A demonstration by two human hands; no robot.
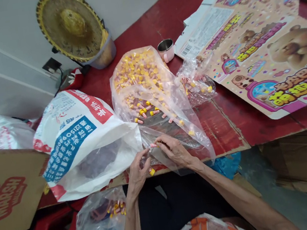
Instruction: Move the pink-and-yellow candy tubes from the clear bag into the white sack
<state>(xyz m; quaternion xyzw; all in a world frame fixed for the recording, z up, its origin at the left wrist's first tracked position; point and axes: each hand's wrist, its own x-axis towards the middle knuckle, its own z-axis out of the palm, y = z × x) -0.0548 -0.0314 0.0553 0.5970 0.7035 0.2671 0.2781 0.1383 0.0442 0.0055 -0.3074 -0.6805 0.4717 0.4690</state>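
Observation:
At the table's front edge, my right hand (175, 150) pinches a small pink printed tube (153, 145) between thumb and fingertips. My left hand (140, 169) meets it from the left, its thumb and fingers closed together; what they hold is too small to make out. A yellow-capped piece (152, 172) shows just beside the left hand. Beyond both hands lies a clear plastic bag (202, 142), spread open, with many yellow-capped pink tubes (139, 71) heaped at its far end and several loose ones nearer.
To the left, a white printed sack (124, 134) gapes toward me beside a cardboard box (6, 160). Flat printed cartons (286, 71) cover the right side. A pink cup (166, 50) and a smaller clear bag (197, 83) stand near them. Below hangs another bag (100, 227) containing tubes.

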